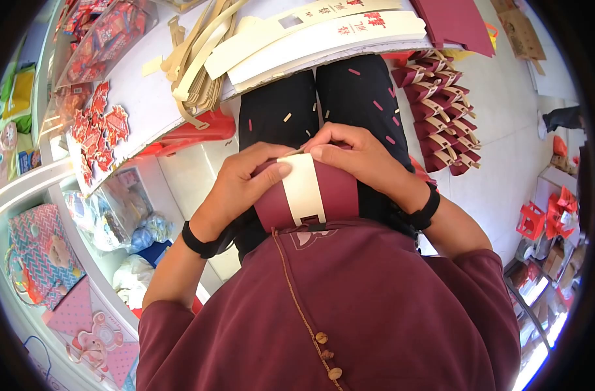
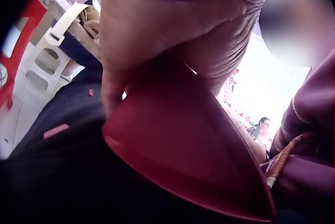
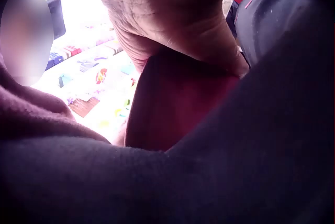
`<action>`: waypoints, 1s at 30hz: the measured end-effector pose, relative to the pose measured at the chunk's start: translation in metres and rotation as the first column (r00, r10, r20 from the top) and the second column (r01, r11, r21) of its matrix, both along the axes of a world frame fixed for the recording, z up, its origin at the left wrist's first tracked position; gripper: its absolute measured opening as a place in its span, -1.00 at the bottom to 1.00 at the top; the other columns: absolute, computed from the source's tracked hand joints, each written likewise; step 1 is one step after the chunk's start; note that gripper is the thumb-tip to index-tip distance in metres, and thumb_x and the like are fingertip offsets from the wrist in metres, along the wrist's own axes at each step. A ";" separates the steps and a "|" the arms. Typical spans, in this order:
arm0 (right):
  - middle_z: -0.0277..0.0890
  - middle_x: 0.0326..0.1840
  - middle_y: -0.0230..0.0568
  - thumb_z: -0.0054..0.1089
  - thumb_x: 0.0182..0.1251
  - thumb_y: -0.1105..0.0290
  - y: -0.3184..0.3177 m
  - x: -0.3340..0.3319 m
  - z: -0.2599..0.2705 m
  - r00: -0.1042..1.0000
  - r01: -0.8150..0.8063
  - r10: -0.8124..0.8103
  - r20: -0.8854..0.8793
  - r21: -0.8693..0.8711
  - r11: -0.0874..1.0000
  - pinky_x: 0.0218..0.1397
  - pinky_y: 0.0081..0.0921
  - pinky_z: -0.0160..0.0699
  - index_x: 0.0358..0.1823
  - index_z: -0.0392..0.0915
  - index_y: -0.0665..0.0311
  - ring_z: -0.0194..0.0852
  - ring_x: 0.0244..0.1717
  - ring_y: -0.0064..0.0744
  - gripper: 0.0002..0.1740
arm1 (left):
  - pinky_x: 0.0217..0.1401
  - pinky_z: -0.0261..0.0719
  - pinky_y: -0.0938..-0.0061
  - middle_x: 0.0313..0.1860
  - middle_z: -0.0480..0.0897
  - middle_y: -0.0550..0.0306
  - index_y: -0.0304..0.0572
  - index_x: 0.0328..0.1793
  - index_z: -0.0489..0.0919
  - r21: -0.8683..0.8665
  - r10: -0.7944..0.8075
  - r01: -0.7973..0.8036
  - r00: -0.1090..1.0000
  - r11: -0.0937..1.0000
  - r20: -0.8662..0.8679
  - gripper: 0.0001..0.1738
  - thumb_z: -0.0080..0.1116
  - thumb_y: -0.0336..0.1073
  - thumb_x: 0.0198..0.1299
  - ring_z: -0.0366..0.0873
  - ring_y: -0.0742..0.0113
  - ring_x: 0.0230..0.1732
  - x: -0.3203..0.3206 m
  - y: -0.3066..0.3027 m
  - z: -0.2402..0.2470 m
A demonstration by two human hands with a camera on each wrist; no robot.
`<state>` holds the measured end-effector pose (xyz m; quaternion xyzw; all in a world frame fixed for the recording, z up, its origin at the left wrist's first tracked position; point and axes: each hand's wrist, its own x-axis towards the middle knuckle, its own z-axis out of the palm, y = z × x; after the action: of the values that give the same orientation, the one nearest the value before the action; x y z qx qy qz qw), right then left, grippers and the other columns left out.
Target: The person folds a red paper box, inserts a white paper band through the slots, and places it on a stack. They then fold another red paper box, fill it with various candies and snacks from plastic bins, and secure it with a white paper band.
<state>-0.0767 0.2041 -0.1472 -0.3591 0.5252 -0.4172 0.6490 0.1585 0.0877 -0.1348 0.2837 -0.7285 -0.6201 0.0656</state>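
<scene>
A maroon box (image 1: pixel 342 192) with a cream paper band (image 1: pixel 302 189) round its middle lies on the person's lap in the head view. The left hand (image 1: pixel 250 180) grips its left part, thumb on top near the band. The right hand (image 1: pixel 356 156) pinches the far edge beside the band, thumb and fingers close to the left fingertips. In the left wrist view the left hand (image 2: pixel 178 25) is over the curved, pointed end of the box (image 2: pixel 183 145). In the right wrist view the right hand (image 3: pixel 172 19) holds the other end of the box (image 3: pixel 172 103); its fingertips are hidden.
On the white table (image 1: pixel 141 98) lie cream printed bands (image 1: pixel 336 36), a bundle of tan straps (image 1: pixel 203 72), red cut-outs (image 1: pixel 102 130) and maroon sheets (image 1: pixel 450 23). Several banded maroon boxes (image 1: pixel 441 117) stand in rows right of the legs. Shelves with bags (image 1: pixel 102 208) are at left.
</scene>
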 end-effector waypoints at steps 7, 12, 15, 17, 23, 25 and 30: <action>0.65 -0.07 -0.40 0.25 0.55 0.27 -0.006 0.009 -0.003 0.999 0.020 -0.021 0.037 0.021 1.000 0.17 -0.58 0.53 -0.01 0.66 0.25 0.57 0.03 -0.65 -0.80 | 0.09 0.63 0.49 -0.02 0.78 0.10 -0.26 0.13 0.75 0.053 0.085 -0.086 0.996 0.995 0.017 -0.75 0.28 -0.28 0.47 0.72 0.35 0.00 0.002 0.001 -0.003; 0.63 -0.08 -0.41 0.26 0.55 0.27 0.004 0.008 -0.002 1.000 0.019 -0.019 0.002 -0.063 0.998 0.17 -0.56 0.53 0.02 0.63 0.25 0.56 0.00 -0.65 -0.79 | 0.08 0.65 0.48 -0.05 0.80 0.10 -0.26 0.10 0.75 -0.089 0.077 -0.078 0.997 0.993 -0.010 -0.76 0.27 -0.27 0.49 0.73 0.37 -0.03 -0.001 0.011 -0.002; 0.63 -0.10 -0.41 0.28 0.54 0.30 0.004 0.008 0.000 1.000 0.008 -0.009 -0.008 -0.094 0.996 0.17 -0.55 0.54 -0.03 0.63 0.26 0.55 -0.02 -0.65 -0.82 | 0.07 0.65 0.48 -0.06 0.80 0.09 -0.26 0.08 0.76 -0.096 0.075 -0.075 0.997 0.993 -0.007 -0.77 0.28 -0.28 0.48 0.73 0.36 -0.05 0.001 0.011 -0.002; 0.62 -0.13 -0.41 0.29 0.54 0.32 0.003 0.010 -0.002 0.999 0.019 -0.017 0.037 -0.053 0.998 0.15 -0.56 0.54 -0.06 0.62 0.27 0.55 -0.04 -0.65 -0.84 | 0.05 0.64 0.48 -0.07 0.80 0.09 -0.26 0.08 0.77 -0.095 0.063 -0.064 0.998 0.993 -0.013 -0.78 0.28 -0.28 0.48 0.74 0.35 -0.06 0.000 0.012 -0.001; 0.60 -0.23 -0.42 0.31 0.49 0.34 0.002 0.013 -0.006 0.999 0.045 -0.045 0.027 0.000 0.999 0.00 -0.58 0.52 -0.18 0.59 0.27 0.51 -0.15 -0.68 -0.85 | 0.04 0.64 0.50 -0.08 0.80 0.12 -0.26 0.09 0.74 -0.090 0.055 -0.054 0.998 0.995 0.009 -0.78 0.29 -0.29 0.47 0.73 0.41 -0.07 -0.002 0.013 0.001; 0.59 -0.26 -0.42 0.30 0.46 0.36 0.001 0.014 -0.006 0.998 0.052 -0.052 0.041 0.010 0.999 -0.05 -0.58 0.51 -0.21 0.58 0.27 0.50 -0.18 -0.68 -0.86 | 0.06 0.64 0.50 -0.08 0.79 0.15 -0.26 0.11 0.71 0.025 0.099 -0.100 0.995 0.995 0.031 -0.78 0.28 -0.29 0.48 0.71 0.46 -0.05 -0.003 0.015 0.003; 0.58 -0.30 -0.41 0.28 0.40 0.40 -0.003 0.017 -0.005 0.998 0.058 -0.059 0.031 0.045 0.997 -0.15 -0.59 0.46 -0.25 0.57 0.28 0.47 -0.23 -0.69 -0.88 | 0.07 0.60 0.55 -0.09 0.75 0.22 -0.26 0.14 0.67 0.139 0.114 -0.130 0.987 0.982 0.115 -0.77 0.25 -0.29 0.49 0.65 0.55 -0.04 -0.002 0.012 0.006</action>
<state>-0.0601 0.2007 -0.1522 -0.3223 0.5338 -0.4301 0.6528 0.1566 0.0996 -0.1286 0.3646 -0.6647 -0.6506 0.0438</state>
